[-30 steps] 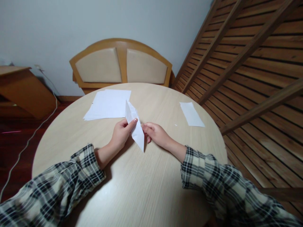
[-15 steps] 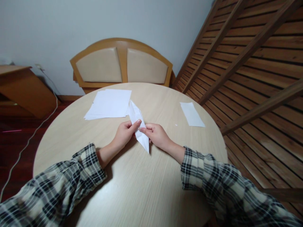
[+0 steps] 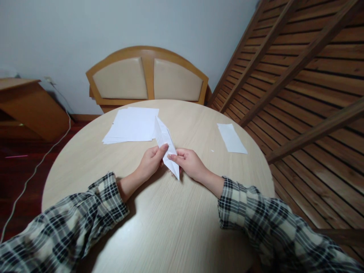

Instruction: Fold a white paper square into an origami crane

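A folded white paper (image 3: 166,144), long and pointed at both ends, is held just above the round pale wooden table (image 3: 159,223). My left hand (image 3: 150,163) pinches its left side, thumb and forefinger closed on the fold. My right hand (image 3: 189,163) grips its right side, fingers curled around the paper's edge. Both hands meet at the paper's middle. Plaid sleeves cover both forearms.
A loose stack of white sheets (image 3: 132,125) lies on the far left of the table. A single narrow white sheet (image 3: 231,138) lies at the far right. A wooden chair (image 3: 148,77) stands behind the table. Slatted wooden wall on the right; a cable trails on the floor at the left.
The paper has turned from upright to lying flatter, and my right hand has closed in on it from beside it.
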Tool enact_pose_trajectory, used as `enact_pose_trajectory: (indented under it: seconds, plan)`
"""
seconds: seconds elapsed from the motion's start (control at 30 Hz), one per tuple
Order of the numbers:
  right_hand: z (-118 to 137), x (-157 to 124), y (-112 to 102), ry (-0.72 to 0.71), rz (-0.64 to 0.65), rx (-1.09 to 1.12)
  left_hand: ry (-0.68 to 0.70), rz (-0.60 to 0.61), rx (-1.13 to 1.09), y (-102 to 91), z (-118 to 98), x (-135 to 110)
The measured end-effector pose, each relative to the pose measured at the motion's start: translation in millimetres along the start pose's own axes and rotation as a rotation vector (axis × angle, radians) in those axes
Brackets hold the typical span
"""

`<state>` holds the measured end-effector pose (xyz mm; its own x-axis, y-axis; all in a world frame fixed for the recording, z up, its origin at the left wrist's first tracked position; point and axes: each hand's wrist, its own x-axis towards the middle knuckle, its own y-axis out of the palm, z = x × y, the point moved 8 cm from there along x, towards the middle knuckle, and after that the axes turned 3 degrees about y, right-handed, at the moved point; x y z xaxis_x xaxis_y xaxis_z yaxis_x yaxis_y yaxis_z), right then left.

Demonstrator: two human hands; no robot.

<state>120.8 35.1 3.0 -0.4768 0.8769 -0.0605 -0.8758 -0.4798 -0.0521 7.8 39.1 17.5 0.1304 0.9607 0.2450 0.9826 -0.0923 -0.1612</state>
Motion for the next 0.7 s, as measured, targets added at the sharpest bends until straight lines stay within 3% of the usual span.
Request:
enact_pose_trajectory:
  seconds: [0.2,0.43,0.53,0.7]
  plan:
    - [0.4,1.5,-7.9,-0.054,-0.068,-0.017,0.027,0.105,0.025,10.1,-2.0,0.1]
    - [-0.3,-2.9,3.7,0.024,0.065,0.098,0.055,0.038,0.038,4.3,-8.5,-1.5]
    - [-3.0,-2.7,4.0,0.051,0.054,0.114,0.035,0.049,0.003,4.1,-8.2,-0.2]
    - [-6.4,-0.6,1.2,0.049,0.023,0.194,0.019,0.193,-0.112,19.4,-8.2,-1.9]
